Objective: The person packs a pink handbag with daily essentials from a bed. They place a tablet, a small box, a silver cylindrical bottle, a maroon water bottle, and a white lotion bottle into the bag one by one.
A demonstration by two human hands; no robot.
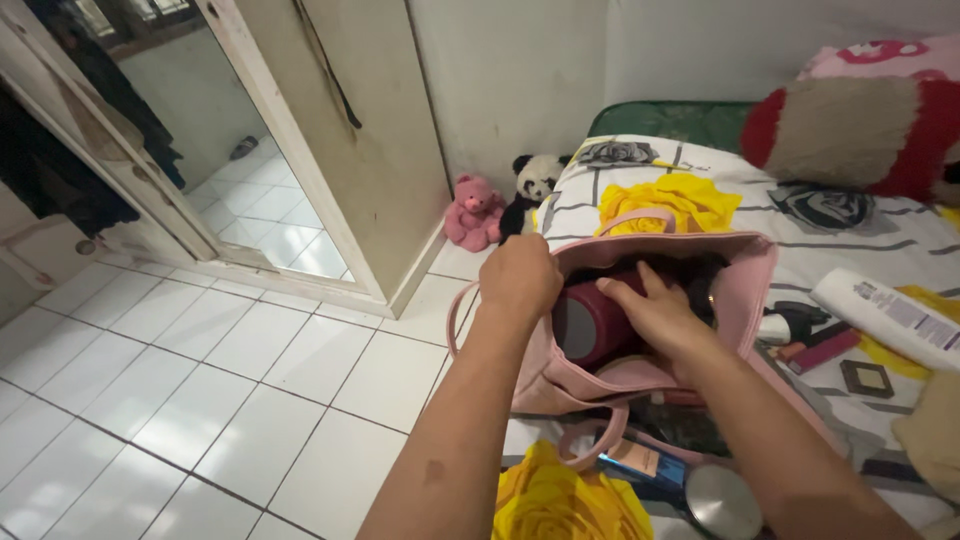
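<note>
At the bed's edge, hands (590,295) fill the bag (745,290) mouth — bottle (590,325) wedged inside.

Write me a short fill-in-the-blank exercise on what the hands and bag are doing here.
The left hand grips the rim of a ____ bag.
The right hand rests on a dark red ____ inside the bag.
On the floor by the wall, a pink teddy sits beside a toy ____.

Missing words: pink; bottle; panda

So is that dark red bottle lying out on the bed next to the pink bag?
No, the dark red bottle sits inside the open pink bag, with the right hand resting on it and the left hand gripping the bag's rim.
</note>
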